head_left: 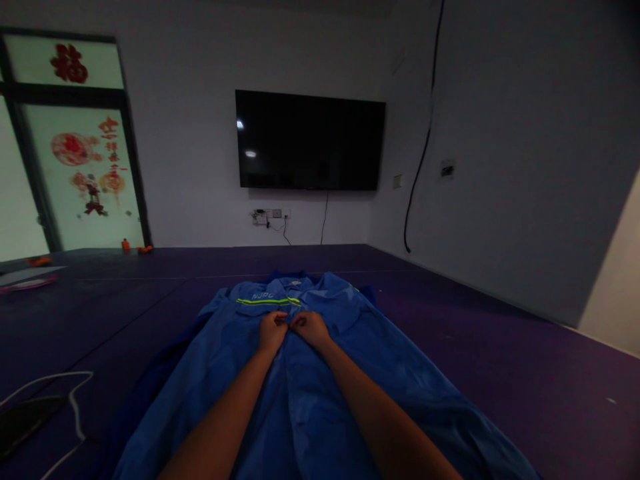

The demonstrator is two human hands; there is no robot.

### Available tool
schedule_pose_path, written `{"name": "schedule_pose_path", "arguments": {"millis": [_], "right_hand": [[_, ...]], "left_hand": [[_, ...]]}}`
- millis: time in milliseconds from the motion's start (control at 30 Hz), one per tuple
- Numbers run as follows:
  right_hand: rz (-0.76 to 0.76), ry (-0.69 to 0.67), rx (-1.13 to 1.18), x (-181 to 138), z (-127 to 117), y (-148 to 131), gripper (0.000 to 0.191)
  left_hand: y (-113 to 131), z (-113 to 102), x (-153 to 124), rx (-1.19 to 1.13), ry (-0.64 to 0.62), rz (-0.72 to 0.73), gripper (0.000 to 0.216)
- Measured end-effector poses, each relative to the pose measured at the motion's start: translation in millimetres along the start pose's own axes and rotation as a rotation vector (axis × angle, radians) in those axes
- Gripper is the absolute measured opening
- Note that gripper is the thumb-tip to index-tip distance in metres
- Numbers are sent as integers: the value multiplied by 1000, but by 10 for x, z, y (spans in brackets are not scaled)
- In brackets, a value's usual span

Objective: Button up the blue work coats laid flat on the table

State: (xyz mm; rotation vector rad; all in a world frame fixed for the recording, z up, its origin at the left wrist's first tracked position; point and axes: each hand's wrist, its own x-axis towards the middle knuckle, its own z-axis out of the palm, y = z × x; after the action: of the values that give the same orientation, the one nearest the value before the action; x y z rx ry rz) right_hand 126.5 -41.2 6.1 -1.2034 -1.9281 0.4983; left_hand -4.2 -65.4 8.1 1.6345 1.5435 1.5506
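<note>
A blue work jacket (320,387) with yellow-green stripes and white lettering on the chest lies spread out, its collar at the far end. On its front opening, just below the stripe, my left hand (273,330) pinches the fabric edge. Close beside it, my right hand (311,328) pinches the other side of the front, the fingertips of both hands almost meeting. Any button or fastener between the fingers is too small and dark to make out. Darker blue cloth shows under the jacket at its left side and collar.
Purple matting (450,313) covers the surface around the jacket. At the lower left lie a dark flat object (27,420) and a white cable (75,400). Small orange objects (126,245) stand near the glass door. A television (310,141) hangs on the far wall.
</note>
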Motion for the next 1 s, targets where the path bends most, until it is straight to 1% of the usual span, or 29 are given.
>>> {"name": "schedule_pose_path", "arguments": {"millis": [133, 500, 800, 1000], "right_hand": [[-5, -1, -12, 6, 4, 4, 7], [-12, -10, 2, 11, 23, 25, 14], [-21, -5, 32, 29, -21, 65, 13], [-11, -16, 19, 32, -24, 74, 12]], "left_hand": [[3, -7, -2, 5, 2, -5, 30], [6, -21, -3, 43, 24, -3, 25], [22, -9, -8, 53, -36, 9, 25], [5, -3, -8, 65, -47, -1, 26]]}}
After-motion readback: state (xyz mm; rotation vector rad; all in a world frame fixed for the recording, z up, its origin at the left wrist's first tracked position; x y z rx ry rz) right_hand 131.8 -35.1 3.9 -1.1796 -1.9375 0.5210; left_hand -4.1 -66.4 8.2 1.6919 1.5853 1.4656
